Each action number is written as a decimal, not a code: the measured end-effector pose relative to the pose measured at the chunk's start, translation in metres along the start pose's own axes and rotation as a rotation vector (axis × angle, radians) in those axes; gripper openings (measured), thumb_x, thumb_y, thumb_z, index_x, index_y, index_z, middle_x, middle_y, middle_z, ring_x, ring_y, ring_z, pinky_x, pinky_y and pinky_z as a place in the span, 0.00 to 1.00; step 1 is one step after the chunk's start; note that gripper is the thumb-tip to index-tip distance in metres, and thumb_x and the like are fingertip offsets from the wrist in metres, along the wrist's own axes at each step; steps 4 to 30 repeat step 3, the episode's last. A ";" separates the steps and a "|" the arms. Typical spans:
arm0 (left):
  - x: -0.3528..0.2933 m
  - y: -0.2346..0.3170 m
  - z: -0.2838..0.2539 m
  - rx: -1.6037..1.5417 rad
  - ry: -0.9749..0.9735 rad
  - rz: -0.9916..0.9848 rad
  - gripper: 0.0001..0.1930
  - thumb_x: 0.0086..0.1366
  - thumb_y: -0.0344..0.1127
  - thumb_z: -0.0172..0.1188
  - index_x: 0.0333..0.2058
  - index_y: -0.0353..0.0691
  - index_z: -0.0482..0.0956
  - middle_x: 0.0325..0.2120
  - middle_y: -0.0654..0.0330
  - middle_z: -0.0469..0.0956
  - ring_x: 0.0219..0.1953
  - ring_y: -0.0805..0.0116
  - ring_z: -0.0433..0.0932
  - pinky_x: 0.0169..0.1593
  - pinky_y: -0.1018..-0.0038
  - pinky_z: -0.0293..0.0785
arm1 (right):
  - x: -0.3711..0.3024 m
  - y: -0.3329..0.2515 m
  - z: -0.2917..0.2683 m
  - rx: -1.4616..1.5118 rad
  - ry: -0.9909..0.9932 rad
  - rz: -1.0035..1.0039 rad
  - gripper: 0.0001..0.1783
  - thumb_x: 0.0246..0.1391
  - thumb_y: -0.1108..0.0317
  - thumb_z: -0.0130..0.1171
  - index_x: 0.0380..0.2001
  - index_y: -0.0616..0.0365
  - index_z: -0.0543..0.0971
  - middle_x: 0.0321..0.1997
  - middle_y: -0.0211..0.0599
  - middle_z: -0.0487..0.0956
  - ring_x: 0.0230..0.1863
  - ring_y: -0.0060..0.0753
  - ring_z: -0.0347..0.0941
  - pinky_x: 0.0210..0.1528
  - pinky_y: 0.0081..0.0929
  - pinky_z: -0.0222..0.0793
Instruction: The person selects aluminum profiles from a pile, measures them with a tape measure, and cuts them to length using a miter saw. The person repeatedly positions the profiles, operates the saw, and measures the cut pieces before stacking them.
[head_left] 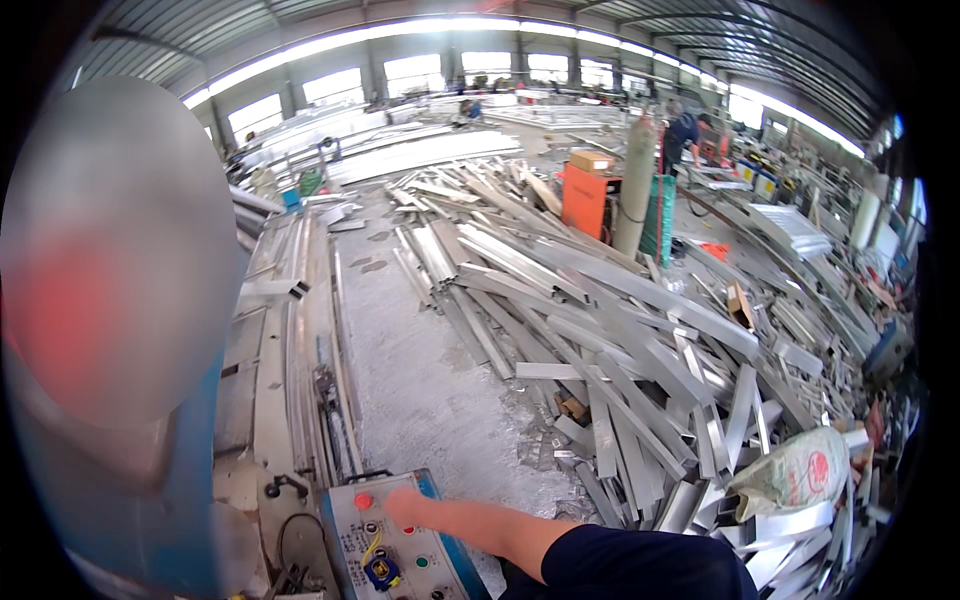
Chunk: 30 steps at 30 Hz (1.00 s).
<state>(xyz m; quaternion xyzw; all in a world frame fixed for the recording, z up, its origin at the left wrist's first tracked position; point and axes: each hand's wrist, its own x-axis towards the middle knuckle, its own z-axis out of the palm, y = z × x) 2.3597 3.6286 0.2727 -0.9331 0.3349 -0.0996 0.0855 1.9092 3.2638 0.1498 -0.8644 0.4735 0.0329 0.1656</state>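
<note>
A control panel [352, 540] with a pale face and blue sides stands at the bottom of the view. My right hand [403, 508] is over its upper part, close to a red mushroom-shaped button [362, 500]; the arm in a dark blue sleeve comes in from the lower right. How its fingers are bent does not show clearly. On the panel lies a blue and yellow tape measure [381, 570] with a yellow strap. A green button [422, 562] sits to the right of it. My left hand is out of sight.
A large pile of metal profiles [600, 330] covers the floor to the right, with a woven sack [795, 472] on it. Left of the panel runs a long machine bed [270, 390]. A gas cylinder [634, 185] and an orange cabinet [586, 200] stand farther back, near a person [682, 135].
</note>
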 end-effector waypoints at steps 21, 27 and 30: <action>0.002 0.007 -0.016 -0.285 -0.150 -0.114 0.52 0.39 0.52 0.73 0.65 0.44 0.60 0.57 0.46 0.69 0.58 0.42 0.68 0.62 0.49 0.62 | 0.000 0.008 0.003 -0.012 0.033 0.017 0.11 0.45 0.67 0.57 0.30 0.57 0.86 0.37 0.46 0.84 0.41 0.46 0.81 0.41 0.42 0.77; 0.002 0.007 -0.016 -0.285 -0.150 -0.114 0.52 0.39 0.52 0.73 0.65 0.44 0.60 0.57 0.46 0.69 0.58 0.42 0.68 0.62 0.49 0.62 | 0.000 0.008 0.003 -0.012 0.033 0.017 0.11 0.45 0.67 0.57 0.30 0.57 0.86 0.37 0.46 0.84 0.41 0.46 0.81 0.41 0.42 0.77; 0.002 0.007 -0.016 -0.285 -0.150 -0.114 0.52 0.39 0.52 0.73 0.65 0.44 0.60 0.57 0.46 0.69 0.58 0.42 0.68 0.62 0.49 0.62 | 0.000 0.008 0.003 -0.012 0.033 0.017 0.11 0.45 0.67 0.57 0.30 0.57 0.86 0.37 0.46 0.84 0.41 0.46 0.81 0.41 0.42 0.77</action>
